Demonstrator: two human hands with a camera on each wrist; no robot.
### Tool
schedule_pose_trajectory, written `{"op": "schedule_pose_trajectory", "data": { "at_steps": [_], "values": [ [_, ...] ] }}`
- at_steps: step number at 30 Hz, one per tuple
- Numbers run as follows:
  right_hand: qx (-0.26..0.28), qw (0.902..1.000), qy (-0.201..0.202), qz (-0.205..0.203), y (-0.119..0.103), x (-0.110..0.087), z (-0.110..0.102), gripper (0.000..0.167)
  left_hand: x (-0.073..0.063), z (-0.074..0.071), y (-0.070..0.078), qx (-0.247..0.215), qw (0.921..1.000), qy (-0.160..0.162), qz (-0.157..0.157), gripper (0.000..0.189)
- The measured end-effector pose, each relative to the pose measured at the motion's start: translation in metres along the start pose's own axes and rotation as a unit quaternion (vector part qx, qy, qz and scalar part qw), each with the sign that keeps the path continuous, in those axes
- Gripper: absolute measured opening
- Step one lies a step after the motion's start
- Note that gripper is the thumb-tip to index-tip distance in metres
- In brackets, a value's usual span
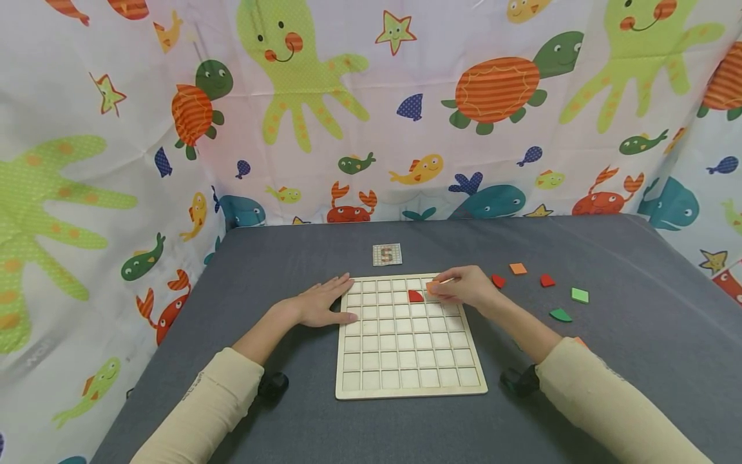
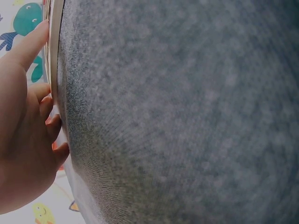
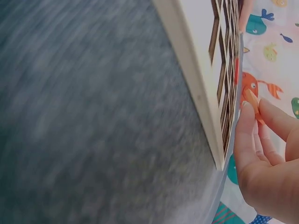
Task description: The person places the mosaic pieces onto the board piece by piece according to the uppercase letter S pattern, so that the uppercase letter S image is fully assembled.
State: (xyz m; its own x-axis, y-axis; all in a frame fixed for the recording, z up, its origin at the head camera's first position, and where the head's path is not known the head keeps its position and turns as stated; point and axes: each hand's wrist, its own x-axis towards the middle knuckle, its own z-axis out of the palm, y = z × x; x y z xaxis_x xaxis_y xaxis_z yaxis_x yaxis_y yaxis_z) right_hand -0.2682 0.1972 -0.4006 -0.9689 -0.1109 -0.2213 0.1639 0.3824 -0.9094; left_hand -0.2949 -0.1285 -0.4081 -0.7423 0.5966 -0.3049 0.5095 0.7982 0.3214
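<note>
A pale wooden board with a raised grid of square cells [image 1: 411,394] lies flat on the grey table. Along its left edge rests my left hand [image 1: 319,304], fingers stretched out and thumb on the rim. Between thumb and fingers my right hand [image 1: 469,285] pinches an orange tile [image 1: 431,287] over the upper right cells. The right wrist view shows that tile [image 3: 252,101] edge-on at the fingertips. One red quarter-round tile [image 1: 415,296] sits in an upper cell, just left of the orange one.
Behind the board lies a small gridded card with a brown S [image 1: 386,254]. Loose tiles lie to the right: an orange square [image 1: 518,269], red ones [image 1: 547,280], a light green square [image 1: 580,295] and a dark green quarter-round [image 1: 560,315]. A printed curtain [image 1: 429,77] hangs behind the table.
</note>
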Motion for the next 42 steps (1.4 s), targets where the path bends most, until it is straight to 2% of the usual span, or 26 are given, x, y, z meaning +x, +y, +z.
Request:
{"op": "schedule_pose_trajectory", "data": {
  "at_steps": [5, 11, 20, 29, 42],
  "values": [
    [0.014, 0.9998, -0.008, 0.011, -0.006, 0.002, 0.009, 0.032, 0.000, 0.001, -0.001, 0.000, 1.0000, 0.000, 0.000, 0.089],
    [-0.008, 0.9997, -0.005, 0.022, -0.012, 0.005, 0.018, 0.032, 0.002, 0.002, -0.002, 0.001, 1.0000, -0.003, -0.003, 0.090],
    [0.008, 0.9994, -0.007, 0.032, -0.018, 0.008, 0.028, 0.029, 0.008, 0.005, -0.011, 0.006, 0.9999, -0.007, -0.007, 0.092],
    [0.002, 0.9984, 0.004, 0.056, -0.030, 0.009, 0.041, 0.025, 0.002, 0.002, -0.004, -0.004, 1.0000, -0.005, 0.007, 0.090],
    [-0.015, 0.9986, 0.011, 0.049, -0.035, 0.008, 0.054, 0.020, 0.001, 0.002, -0.003, -0.004, 1.0000, -0.006, -0.003, 0.089]
  ]
}}
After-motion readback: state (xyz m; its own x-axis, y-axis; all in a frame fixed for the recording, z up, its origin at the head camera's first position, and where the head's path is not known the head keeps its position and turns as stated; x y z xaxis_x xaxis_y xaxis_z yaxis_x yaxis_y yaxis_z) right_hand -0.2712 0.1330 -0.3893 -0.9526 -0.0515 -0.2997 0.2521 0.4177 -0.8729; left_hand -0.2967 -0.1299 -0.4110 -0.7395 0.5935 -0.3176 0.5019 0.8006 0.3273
